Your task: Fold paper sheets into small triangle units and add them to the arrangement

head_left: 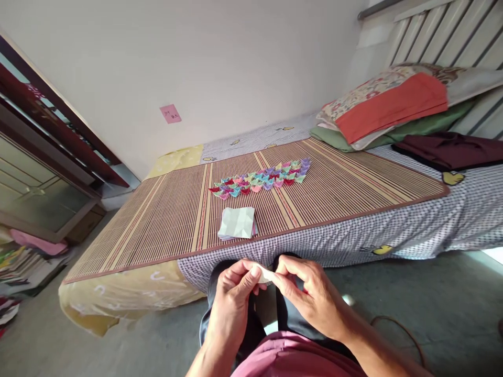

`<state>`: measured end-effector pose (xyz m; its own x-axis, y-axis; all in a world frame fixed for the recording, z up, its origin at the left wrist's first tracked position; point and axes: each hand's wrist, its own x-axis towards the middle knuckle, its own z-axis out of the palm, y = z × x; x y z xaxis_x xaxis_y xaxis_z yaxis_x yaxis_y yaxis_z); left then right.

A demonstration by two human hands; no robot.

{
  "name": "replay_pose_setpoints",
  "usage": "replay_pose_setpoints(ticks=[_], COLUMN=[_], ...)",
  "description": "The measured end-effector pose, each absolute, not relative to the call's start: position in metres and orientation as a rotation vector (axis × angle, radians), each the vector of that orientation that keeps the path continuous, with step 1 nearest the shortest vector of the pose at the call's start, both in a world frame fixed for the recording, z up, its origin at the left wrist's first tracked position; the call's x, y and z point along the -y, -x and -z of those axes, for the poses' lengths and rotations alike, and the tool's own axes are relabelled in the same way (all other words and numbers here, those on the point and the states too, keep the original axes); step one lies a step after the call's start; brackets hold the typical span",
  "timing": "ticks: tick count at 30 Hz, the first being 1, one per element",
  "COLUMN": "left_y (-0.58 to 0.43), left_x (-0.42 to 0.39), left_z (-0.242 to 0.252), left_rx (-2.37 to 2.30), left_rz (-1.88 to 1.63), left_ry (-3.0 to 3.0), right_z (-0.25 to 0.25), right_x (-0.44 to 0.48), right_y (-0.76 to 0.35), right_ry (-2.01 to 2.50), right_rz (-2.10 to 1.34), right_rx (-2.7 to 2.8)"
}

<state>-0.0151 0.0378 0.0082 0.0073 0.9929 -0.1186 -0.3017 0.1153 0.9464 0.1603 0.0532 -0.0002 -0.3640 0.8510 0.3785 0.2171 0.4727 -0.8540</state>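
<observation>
Over my lap, a small folded piece of pale paper (265, 274) is held between both hands. My left hand (237, 285) pinches its left end with thumb and fingers. On the other end, my right hand (301, 285) has its thumb and fingertips closed. The fingers hide much of the paper's shape. Just beyond my hands, a stack of square paper sheets (236, 222) lies on the mat, a pale creased sheet on top. Further back sit several rows of small folded paper pieces (261, 179) in many colours.
A striped woven mat (168, 220) covers the bed, over a checked sheet (338, 241). Pillows (393, 104) and a dark folded cloth (451, 149) lie at the right by the headboard (444, 36). A pink note (170, 113) is on the wall. Books (23, 267) are piled at left.
</observation>
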Motion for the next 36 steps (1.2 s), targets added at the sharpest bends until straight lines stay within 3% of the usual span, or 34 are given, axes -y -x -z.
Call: replay_pose_setpoints(ticks=[8, 18, 31, 36], left_y=[0.019, 0.016, 0.004, -0.001], left_x=[-0.033, -0.036, -0.039, -0.037], left_z=[-0.010, -0.009, -0.002, -0.002], left_rx=[-1.214, -1.074, -0.872, -0.862], left_rz=[-1.202, -1.040, -1.179, -1.221], left_ry=[-1.080, -1.004, -0.500, -0.520], right_z=[0.001, -0.006, 0.000, 0.000], right_x=[-0.057, -0.071, -0.067, -0.062], right_y=[-0.162, -0.170, -0.166, -0.164], right_ry=[0.897, 0.801, 0.677, 0.764], right_rz=[-0.835, -1.135, -1.441, -1.203], right_rx=[1.907, 1.928, 1.571, 1.613])
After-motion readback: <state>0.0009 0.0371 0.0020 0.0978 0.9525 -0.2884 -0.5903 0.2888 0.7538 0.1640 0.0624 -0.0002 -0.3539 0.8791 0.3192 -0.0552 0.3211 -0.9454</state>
